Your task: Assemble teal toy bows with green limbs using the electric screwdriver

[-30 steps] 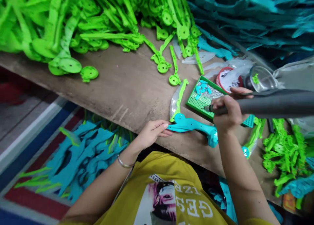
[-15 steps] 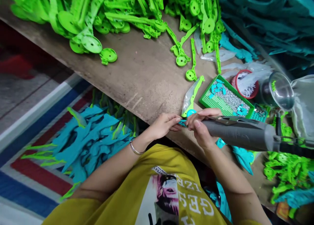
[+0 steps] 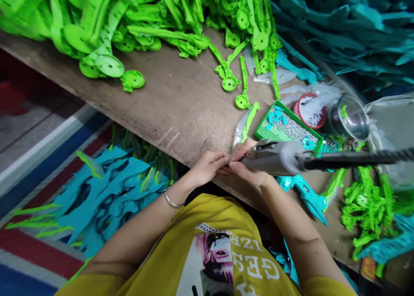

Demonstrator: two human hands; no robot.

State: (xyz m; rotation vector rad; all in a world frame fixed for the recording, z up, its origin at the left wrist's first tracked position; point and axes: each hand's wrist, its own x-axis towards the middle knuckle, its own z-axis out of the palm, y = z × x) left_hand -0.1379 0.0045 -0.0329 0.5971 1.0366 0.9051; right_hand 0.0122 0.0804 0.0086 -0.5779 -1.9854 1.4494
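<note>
My right hand is wrapped round the front end of a dark grey electric screwdriver, which lies nearly level with its tip toward my left hand. My left hand is pinched closed at the table's edge, its fingertips meeting those of my right hand. Half a second ago a turquoise plastic part showed between these fingers; now the fingers cover nearly all of it. Just beyond my right hand lies a lime-green plastic piece with a clear blade-shaped part.
Lime-green parts are heaped at the back, turquoise parts at the back right. A green basket holds screws and small turquoise pieces. Beside it stand a red basket and a metal bowl. More turquoise parts are piled at lower left.
Both hands and the screwdriver have shifted slightly left in view, and the hands have come closer together. The turquoise part is now mostly covered. The whole view has shifted slightly.
</note>
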